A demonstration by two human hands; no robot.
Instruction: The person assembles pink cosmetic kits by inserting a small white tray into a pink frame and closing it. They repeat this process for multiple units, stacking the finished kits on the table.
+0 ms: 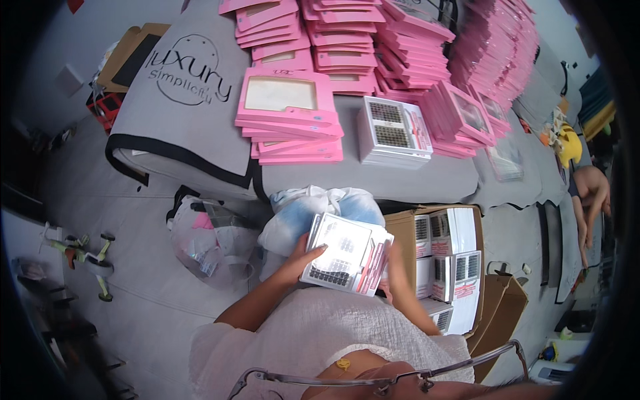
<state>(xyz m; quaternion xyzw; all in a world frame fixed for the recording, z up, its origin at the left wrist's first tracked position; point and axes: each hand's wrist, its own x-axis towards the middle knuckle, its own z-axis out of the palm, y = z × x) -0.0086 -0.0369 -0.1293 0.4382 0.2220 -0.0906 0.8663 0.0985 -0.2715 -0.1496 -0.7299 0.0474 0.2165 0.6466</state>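
In front of my body I hold a small stack of clear-lidded false eyelash trays (347,253), with rows of dark lashes showing through the top lid. My left hand (301,260) grips the stack's left side, thumb on the top lid. Along the right side lies my right hand (395,270), closed on the same stack; its fingers are mostly hidden. Ahead on the grey sofa (293,180) stands a taller pile of similar trays (393,133). Left of that pile lie pink window boxes (283,120), stacked flat.
Tall piles of pink boxes (343,47) line the sofa's back. To my right stands an open cardboard box (400,223) full of lash trays. A clear plastic bag (207,240) and a child's bike (93,263) sit at left. Another person (590,193) is at far right.
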